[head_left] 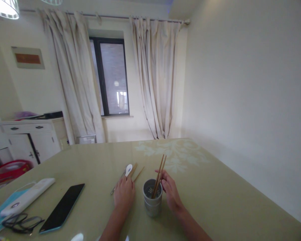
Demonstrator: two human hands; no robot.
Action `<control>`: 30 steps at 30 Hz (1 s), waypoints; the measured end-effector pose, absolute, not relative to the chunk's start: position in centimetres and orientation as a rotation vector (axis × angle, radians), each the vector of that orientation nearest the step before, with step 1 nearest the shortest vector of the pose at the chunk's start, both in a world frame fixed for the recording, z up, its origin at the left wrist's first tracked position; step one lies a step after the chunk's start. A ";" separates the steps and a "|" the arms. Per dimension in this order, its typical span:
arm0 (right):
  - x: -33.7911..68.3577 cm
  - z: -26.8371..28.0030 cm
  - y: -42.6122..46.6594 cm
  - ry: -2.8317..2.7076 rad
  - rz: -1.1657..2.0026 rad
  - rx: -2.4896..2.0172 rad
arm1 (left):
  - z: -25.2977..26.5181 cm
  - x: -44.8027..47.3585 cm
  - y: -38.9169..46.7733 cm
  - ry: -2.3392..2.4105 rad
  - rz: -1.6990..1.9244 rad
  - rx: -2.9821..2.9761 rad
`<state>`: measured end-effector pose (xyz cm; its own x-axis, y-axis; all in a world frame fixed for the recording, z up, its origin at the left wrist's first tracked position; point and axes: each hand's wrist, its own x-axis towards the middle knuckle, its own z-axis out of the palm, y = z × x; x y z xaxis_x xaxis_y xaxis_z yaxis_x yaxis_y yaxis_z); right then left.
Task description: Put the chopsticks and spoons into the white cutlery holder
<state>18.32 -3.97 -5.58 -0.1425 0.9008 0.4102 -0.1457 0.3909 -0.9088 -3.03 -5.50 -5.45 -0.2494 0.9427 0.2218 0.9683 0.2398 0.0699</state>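
On the counter [228, 201], left hand [124, 192] by spoon [128, 170], right hand [171, 191] at chopsticks [158, 176] in cup [153, 206]; both grips unclear. Likely step: placing chopsticks; next calls for clean release.

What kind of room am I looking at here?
Most likely a dining area in someone's home: chopsticks stand in a grey cup on a large table, long pale curtains hang beyond it, and a white cabinet with drawers stands off to one side.
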 end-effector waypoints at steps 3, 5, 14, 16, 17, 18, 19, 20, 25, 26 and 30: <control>18.1 -5.6 -3.8 -1.386 1.059 -0.710 | -5.3 -2.9 -5.5 -2.348 -0.319 -1.847; 18.1 -5.7 -3.6 -1.383 1.042 -0.716 | -5.1 -2.7 -5.5 -2.334 -0.349 -1.850; 18.1 -5.9 -2.9 -1.280 1.189 -0.748 | -5.3 -1.4 -5.0 -2.326 -0.872 -2.021; 18.1 -6.0 -2.7 -1.249 1.207 -0.759 | -5.4 -1.1 -5.1 -2.319 -1.031 -2.051; 18.2 -6.1 -2.6 -1.239 1.211 -0.769 | -5.5 -1.0 -5.1 -2.302 -1.098 -2.068; 18.2 -6.2 -2.5 -1.235 1.213 -0.782 | -5.6 -0.9 -5.1 -2.281 -1.156 -2.087; 18.1 -6.3 -2.4 -1.238 1.214 -0.794 | -5.7 -0.8 -5.2 -2.257 -1.203 -2.107; 18.1 -6.4 -2.3 -1.244 1.214 -0.805 | -5.7 -0.7 -5.2 -2.238 -1.236 -2.122; 18.0 -6.4 -2.3 -1.263 1.188 -0.827 | -6.0 -0.5 -5.1 -2.249 -1.266 -2.117; 18.0 -6.4 -2.3 -1.264 1.185 -0.830 | -6.0 -0.5 -5.1 -2.251 -1.274 -2.116; 18.2 -6.3 -2.4 -1.271 1.176 -0.842 | -6.1 -0.7 -5.0 -2.240 -1.334 -2.129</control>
<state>18.16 -2.43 -6.29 -0.0896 0.9616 0.2595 -0.1841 0.2400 -0.9531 -0.67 -4.97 -6.15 -0.1847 0.9195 0.3470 0.7429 -0.1005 0.6618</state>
